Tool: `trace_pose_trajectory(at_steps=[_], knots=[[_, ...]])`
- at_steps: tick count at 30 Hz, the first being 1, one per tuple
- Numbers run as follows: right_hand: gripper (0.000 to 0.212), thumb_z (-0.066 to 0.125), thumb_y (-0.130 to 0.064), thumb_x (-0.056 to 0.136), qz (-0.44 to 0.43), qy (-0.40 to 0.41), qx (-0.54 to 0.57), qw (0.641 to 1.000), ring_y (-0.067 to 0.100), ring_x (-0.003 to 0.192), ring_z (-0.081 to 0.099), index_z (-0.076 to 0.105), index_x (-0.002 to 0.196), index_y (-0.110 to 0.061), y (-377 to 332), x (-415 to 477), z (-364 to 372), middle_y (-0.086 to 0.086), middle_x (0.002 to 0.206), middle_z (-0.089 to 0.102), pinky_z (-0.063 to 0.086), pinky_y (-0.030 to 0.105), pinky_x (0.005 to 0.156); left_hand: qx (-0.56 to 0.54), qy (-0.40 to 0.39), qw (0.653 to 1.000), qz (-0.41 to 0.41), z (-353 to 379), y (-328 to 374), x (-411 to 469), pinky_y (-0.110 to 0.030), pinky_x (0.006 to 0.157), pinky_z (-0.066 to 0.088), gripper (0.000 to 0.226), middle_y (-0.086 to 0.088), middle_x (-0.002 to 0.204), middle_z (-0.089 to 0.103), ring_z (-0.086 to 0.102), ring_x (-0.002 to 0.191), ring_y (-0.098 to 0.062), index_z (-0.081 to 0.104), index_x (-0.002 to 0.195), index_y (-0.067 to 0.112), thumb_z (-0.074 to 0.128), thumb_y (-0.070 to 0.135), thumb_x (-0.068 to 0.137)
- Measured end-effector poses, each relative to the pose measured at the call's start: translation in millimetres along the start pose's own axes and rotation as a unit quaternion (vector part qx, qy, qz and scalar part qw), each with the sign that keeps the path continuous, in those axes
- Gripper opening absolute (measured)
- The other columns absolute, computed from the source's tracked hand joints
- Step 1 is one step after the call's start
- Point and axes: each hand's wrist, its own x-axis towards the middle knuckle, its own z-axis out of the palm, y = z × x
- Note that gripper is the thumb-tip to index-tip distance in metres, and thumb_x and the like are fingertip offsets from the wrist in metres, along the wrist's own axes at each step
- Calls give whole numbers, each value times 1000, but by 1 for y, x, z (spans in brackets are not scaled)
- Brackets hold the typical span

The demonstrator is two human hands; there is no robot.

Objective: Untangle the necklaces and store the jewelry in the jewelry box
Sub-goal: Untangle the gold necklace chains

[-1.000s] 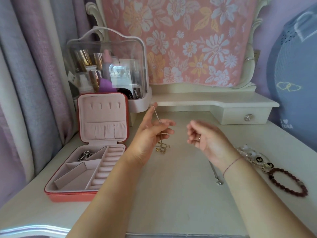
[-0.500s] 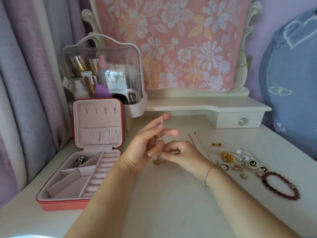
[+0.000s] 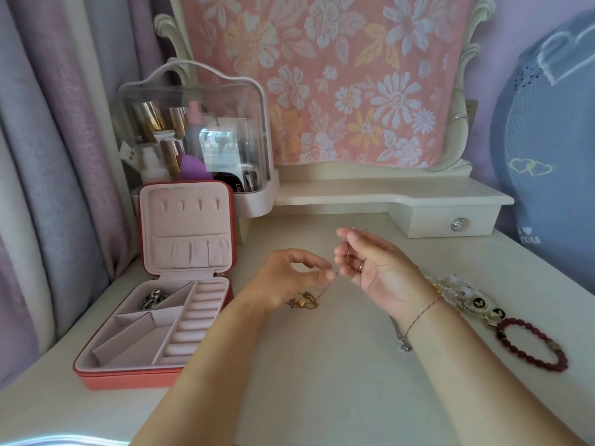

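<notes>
My left hand (image 3: 289,278) pinches a thin gold chain (image 3: 325,289) between thumb and fingertips above the table. The chain's charms (image 3: 302,302) lie bunched on the table just below that hand. My right hand (image 3: 376,268) is raised palm-up beside it, its curled fingers holding the upper run of the same chain. The open jewelry box (image 3: 96,371), red outside and pink inside, sits at the left with a silver piece (image 3: 153,299) in its back compartment.
A pearl strand with black charms (image 3: 467,297) and a dark red bead bracelet (image 3: 531,346) lie at the right. A silver pendant chain (image 3: 402,339) shows under my right wrist. A clear cosmetics case (image 3: 193,130) stands behind the box, a small drawer (image 3: 450,222) at the back right.
My hands have swapped roles: the left dropped from holding the chain upright to pinching it low, and the right rose to hold the upper part. The view moved closer.
</notes>
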Motion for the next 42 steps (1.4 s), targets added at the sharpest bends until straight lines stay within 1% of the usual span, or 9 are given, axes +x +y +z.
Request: trace_pose_trajectory(at_steps=[3, 7, 11, 16, 20, 23, 30, 37, 42], knots=[[21, 59, -19, 79, -5, -6, 56, 998, 11, 64, 62, 66, 97, -11, -2, -1, -1, 1, 71, 65, 52, 21, 57, 58, -50, 997, 22, 3, -2, -2, -9, 57, 43, 20, 0, 101, 58, 54, 54, 4, 77, 90, 22, 85, 25, 72], [20, 58, -19, 80, -1, 0, 92, 996, 10, 64, 62, 66, 97, -12, -2, 0, -1, 0, 70, 65, 52, 20, 57, 179, -51, 980, 65, 6, -9, 1, -10, 62, 40, 12, 5, 85, 55, 50, 64, 4, 77, 85, 28, 82, 24, 75], [19, 58, -19, 81, -2, 2, 93, 996, 10, 64, 62, 66, 96, -12, -3, 1, -2, 0, 70, 65, 52, 20, 57, 173, -36, 984, 30, 5, -13, 5, -22, 66, 47, 11, 6, 69, 66, 54, 55, -2, 73, 70, 30, 79, 26, 79], [12, 58, -11, 91, -24, 28, -125, 991, 11, 72, 66, 69, 94, -13, 5, 2, -5, 1, 78, 71, 50, 20, 61, 25, -44, 999, -2, 5, -2, 1, -15, 48, 42, 17, 6, 54, 63, 49, 43, -5, 74, 81, 7, 72, 23, 86], [16, 61, -10, 91, -33, 55, -304, 950, 4, 75, 64, 72, 89, -21, 16, 3, -5, -6, 81, 72, 46, 12, 63, -54, -5, 998, -14, -1, 4, 1, -12, 42, 26, 21, 12, 46, 54, 30, 35, -4, 73, 82, 9, 67, 28, 89], [13, 65, -17, 89, -26, 56, -375, 925, -2, 80, 63, 73, 86, -28, 20, 4, -8, -8, 88, 73, 43, 13, 70, -131, -9, 991, -8, -2, 6, -1, -17, 42, 21, 21, 7, 59, 63, 27, 42, -10, 73, 85, 8, 64, 27, 90], [6, 70, -21, 86, -4, 18, -371, 928, 6, 76, 60, 74, 82, -24, 22, 5, -4, 0, 86, 73, 45, 21, 73, -175, 5, 984, -6, -2, 6, -1, -15, 40, 21, 22, 3, 65, 65, 27, 40, -7, 74, 92, 4, 64, 24, 90], [7, 77, -17, 79, 4, -18, -364, 931, -3, 65, 56, 71, 82, -20, 26, 3, 1, -9, 76, 66, 44, 9, 67, -204, 9, 979, 7, -2, 5, -1, -14, 41, 24, 22, 5, 68, 67, 30, 40, -5, 73, 91, 5, 64, 25, 88], [8, 79, -22, 77, -29, -13, -368, 929, 2, 70, 58, 72, 81, -19, 31, 4, 7, -2, 78, 68, 47, 17, 71, -198, 0, 980, 17, -2, 6, -2, -16, 45, 25, 28, 7, 51, 52, 28, 41, -6, 74, 88, 13, 65, 37, 76]])
